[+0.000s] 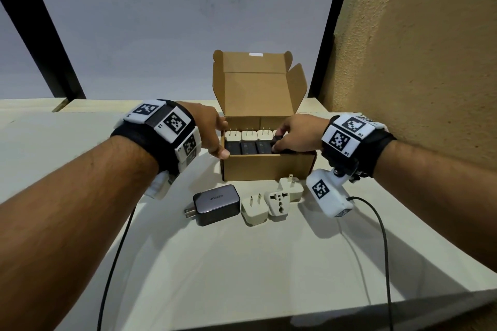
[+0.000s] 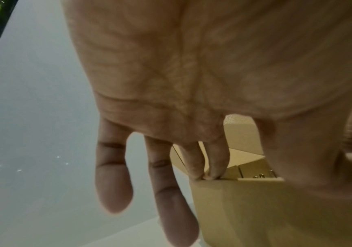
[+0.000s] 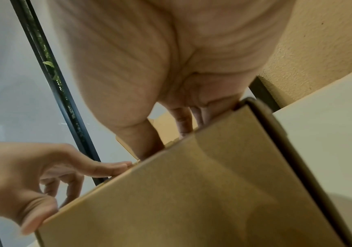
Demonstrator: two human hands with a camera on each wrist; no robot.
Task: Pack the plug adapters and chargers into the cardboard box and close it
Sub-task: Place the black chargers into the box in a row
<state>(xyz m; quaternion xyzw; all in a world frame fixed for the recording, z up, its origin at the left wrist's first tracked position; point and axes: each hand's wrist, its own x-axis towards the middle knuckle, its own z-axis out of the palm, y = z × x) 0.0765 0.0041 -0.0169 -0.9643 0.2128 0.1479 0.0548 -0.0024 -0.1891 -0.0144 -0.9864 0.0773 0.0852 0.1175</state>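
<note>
Pale and bare, the surface [image 1: 269, 263] carries an open cardboard box [image 1: 269, 168] with its lid standing upright. Inside, a back row of white plug adapters [image 1: 248, 136] and a front row of dark chargers [image 1: 247, 147] nearly fill it. The right hand [image 1: 297, 136] pinches one more dark charger into the right end; its grip is closed around that piece. The left hand [image 1: 208, 129], fingers relaxed, steadies the box's left wall. Left outside, just in front: a UGREEN charger [image 1: 217, 204] and three white adapters [image 1: 271, 200]. Judging by this, packing is well past halfway, with closing still undone.
</note>
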